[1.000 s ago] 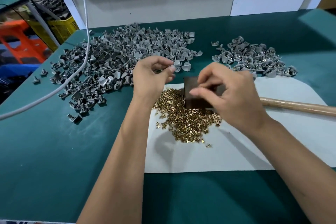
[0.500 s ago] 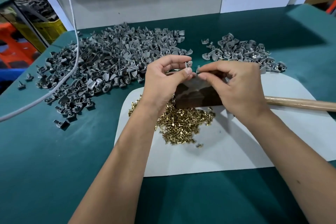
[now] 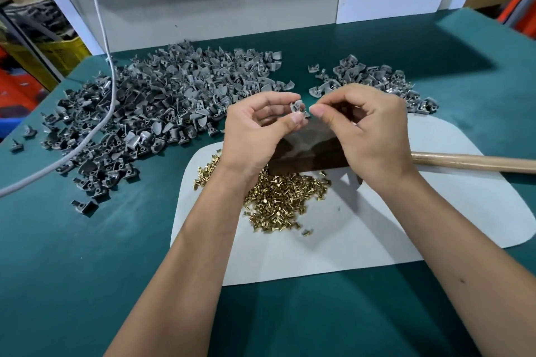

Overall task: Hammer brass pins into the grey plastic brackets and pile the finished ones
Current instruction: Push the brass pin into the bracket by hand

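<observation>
While left hand (image 3: 255,130) pinches a curved grey bracket (image 3: 297,107), right hand (image 3: 374,130) fingertips pinched (contents unclear).

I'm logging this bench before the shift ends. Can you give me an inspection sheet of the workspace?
Surface: green table with a white mat.
Job's things: big bracket pile, smaller bracket pile, brass pins, dark block, wooden handle.
Clutter: stray brackets.
Hands: left hand pinches a bracket; right hand fingers pinched beside it, contents unclear.
Cables: white cable across the big pile.
Surroundings: yellow crate.
</observation>
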Demonstrator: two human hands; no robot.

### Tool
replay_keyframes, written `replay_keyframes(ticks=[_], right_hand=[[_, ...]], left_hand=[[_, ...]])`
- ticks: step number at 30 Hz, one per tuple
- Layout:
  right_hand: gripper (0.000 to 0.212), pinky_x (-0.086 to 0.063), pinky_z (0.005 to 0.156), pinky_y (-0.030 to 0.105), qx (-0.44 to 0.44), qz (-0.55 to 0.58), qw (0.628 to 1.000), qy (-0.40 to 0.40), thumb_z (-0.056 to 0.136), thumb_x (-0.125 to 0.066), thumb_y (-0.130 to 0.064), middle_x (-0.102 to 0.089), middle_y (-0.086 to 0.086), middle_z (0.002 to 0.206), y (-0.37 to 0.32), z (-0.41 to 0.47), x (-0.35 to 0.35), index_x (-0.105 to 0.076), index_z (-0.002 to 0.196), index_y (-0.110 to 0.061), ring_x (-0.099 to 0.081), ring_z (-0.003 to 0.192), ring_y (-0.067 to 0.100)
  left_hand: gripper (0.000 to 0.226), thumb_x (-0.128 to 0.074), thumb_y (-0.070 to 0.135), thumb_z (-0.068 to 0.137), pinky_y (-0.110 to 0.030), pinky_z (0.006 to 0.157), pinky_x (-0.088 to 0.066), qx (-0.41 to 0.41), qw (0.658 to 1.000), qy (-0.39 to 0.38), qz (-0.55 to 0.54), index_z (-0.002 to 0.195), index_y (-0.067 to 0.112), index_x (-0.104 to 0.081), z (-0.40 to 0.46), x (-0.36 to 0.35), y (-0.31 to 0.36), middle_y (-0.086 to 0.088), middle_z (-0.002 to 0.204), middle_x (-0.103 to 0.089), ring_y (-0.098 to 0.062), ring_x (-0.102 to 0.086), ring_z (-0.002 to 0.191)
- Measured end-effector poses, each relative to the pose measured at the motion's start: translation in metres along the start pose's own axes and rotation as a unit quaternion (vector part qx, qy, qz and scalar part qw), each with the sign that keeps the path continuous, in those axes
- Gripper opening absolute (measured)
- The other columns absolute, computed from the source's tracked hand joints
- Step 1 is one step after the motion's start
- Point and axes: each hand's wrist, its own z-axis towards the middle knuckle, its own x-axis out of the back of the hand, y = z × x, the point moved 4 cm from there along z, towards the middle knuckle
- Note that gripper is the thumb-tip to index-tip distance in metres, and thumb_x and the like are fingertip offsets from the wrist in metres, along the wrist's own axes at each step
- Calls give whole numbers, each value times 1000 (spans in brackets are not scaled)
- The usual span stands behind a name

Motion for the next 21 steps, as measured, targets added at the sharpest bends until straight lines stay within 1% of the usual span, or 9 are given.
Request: replay_keyframes(ticks=[2,4,5,9,13,16,21], right_hand=[[5,-57,78,28,-35,38,999,3,89,-77,-24,-75,-13,86,2,-1,1,-78,93,-21,-71,83,11],[6,-60,79,35,-61,56,997,-5,89,-77,-19,-75,-11,87,4,-1,0,-79,95,-20,-72,83,13],[8,-60,80,36,-67,56,996,-10,89,-77,-17,-76,-10,88,4,-1,0,-79,96,-19,-72,83,12],[13,-59,84,30,-40,26,999,-10,89,-76,-13,-75,-11,93,-1,0,2,-78,100,-17,-72,90,8],[17,-60,82,27,4,5,1000,-11,87,-77,-10,-74,-8,93,-9,-1,0,-73,104,-12,-72,92,5],[18,-60,80,23,30,-17,999,-8,87,-78,-11,-73,-9,91,-11,-1,0,-70,102,-12,-72,91,1],[14,-61,76,27,43,-20,999,-9,86,-78,-10,-71,-6,87,-10,0,1,-67,96,-13,-72,87,6]], left_hand=[[28,-76,-7,84,-34,83,-60,5,1000,-10,-6,109,5,-74,0,-1,0,-15,97,-78,-28,-75,89],[29,-73,-8,85,-34,83,-60,13,1000,-16,-13,112,1,-73,1,0,0,-16,99,-78,-28,-75,88],[29,-72,-9,86,-33,82,-60,18,999,-18,-19,113,0,-73,1,0,0,-17,100,-77,-27,-75,87],[29,-68,-13,87,-29,79,-60,27,999,-27,-34,112,0,-73,1,-1,0,-17,98,-77,-25,-75,85],[29,-68,-12,87,-29,81,-60,24,998,-38,-37,113,2,-73,1,-2,0,-14,93,-77,-23,-74,83],[29,-70,-9,87,-28,81,-61,22,998,-50,-39,114,3,-73,1,-3,1,-13,92,-77,-22,-73,83],[29,-71,-9,87,-27,79,-62,18,997,-56,-42,113,3,-73,1,-5,2,-12,92,-78,-20,-74,81]])
